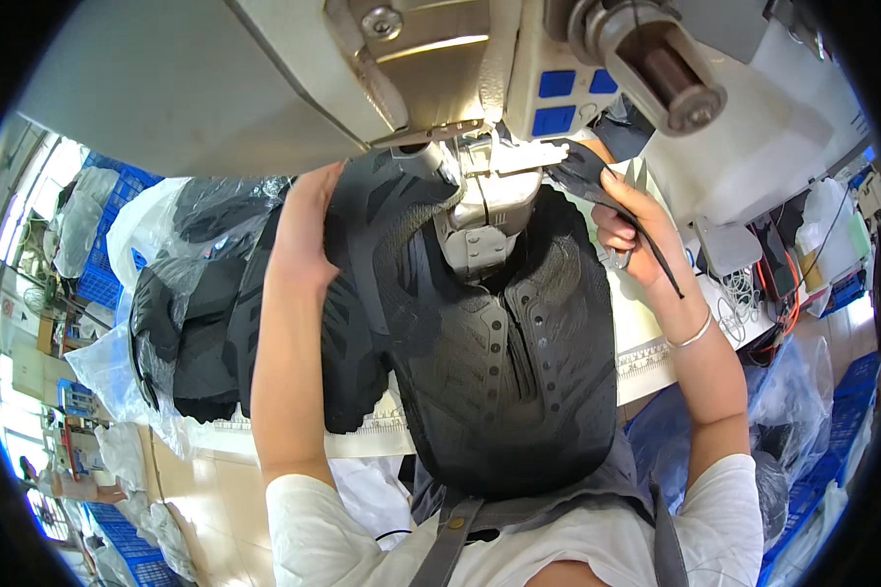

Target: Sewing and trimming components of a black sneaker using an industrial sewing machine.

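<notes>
A black shoe upper [470, 391] with eyelets down both sides of a central slit hangs towards me from the sewing machine's metal arm [478, 249]. More black upper pieces lie under my left forearm. My left hand [305, 220] rests on the black material left of the needle area, fingers stretched forward; its fingertips are hidden by the machine head. Right of the machine arm, my right hand [641, 223] is closed around a thin black strip [664, 262] that runs back to the stitching area. Scissors [636, 176] are also in that hand, blades pointing up.
The sewing machine head [215, 88] fills the top, with a thread spool [671, 73] at its right. Plastic-wrapped black pieces [225, 210] lie left on the table. A ruler strip [646, 362] marks the near table edge. Blue crates [113, 235] stand on both sides.
</notes>
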